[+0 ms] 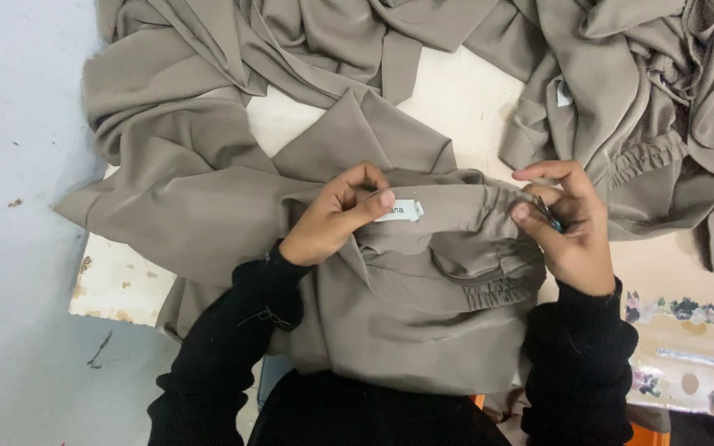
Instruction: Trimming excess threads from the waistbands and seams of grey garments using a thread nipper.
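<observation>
My left hand (336, 216) pinches the garment (423, 289) at its white label (401, 210), right hand (568, 223) grips the gathered waistband (502, 206) plus a small teal tool (552, 218) — the tool's tip may snag the cloth if my grip slips.

Low cream board (456, 99), chipped at left corner, sits on grey floor (18, 272). Taupe cloth (208, 190) heaped across board, spilling onto floor. Floral-patterned sheet (687, 347) at right edge.

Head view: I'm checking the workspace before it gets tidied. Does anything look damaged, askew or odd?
The white table is worn: its left edge shows chipped, brownish patches. More grey fabric lies bunched in loose heaps. The grey garment, with its white label pinched by the left hand, looks undamaged.
</observation>
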